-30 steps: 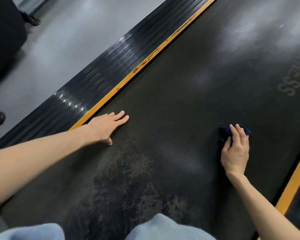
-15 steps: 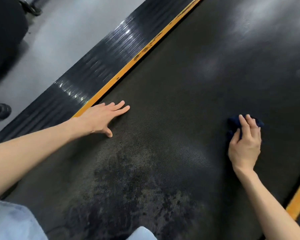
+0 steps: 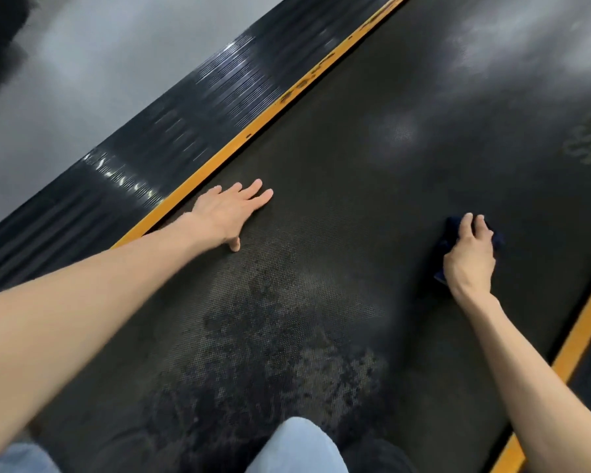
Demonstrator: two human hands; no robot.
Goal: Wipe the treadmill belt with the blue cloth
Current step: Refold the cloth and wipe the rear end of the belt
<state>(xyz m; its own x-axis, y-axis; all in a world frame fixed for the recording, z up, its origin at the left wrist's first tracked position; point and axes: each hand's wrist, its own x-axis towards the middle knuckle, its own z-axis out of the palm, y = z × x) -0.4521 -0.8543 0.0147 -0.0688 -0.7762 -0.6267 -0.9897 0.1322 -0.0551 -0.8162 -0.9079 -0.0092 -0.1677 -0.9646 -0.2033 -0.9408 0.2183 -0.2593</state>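
Nothing can be read. Pale lettering lies on the treadmill belt (image 3: 355, 172) at the right edge of the frame, but it is too blurred to make out. Dark marks run along the orange stripe (image 3: 219, 158) in the upper middle, and whether they are letters or scuffs cannot be told.

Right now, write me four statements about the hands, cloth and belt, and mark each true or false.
1. The right hand holds the blue cloth on the belt. True.
2. The left hand holds a bottle. False: it lies flat on the belt, empty.
3. The cloth is near the left edge. False: it is near the right orange stripe.
4. A mottled patch marks the belt ahead of the knee. True.
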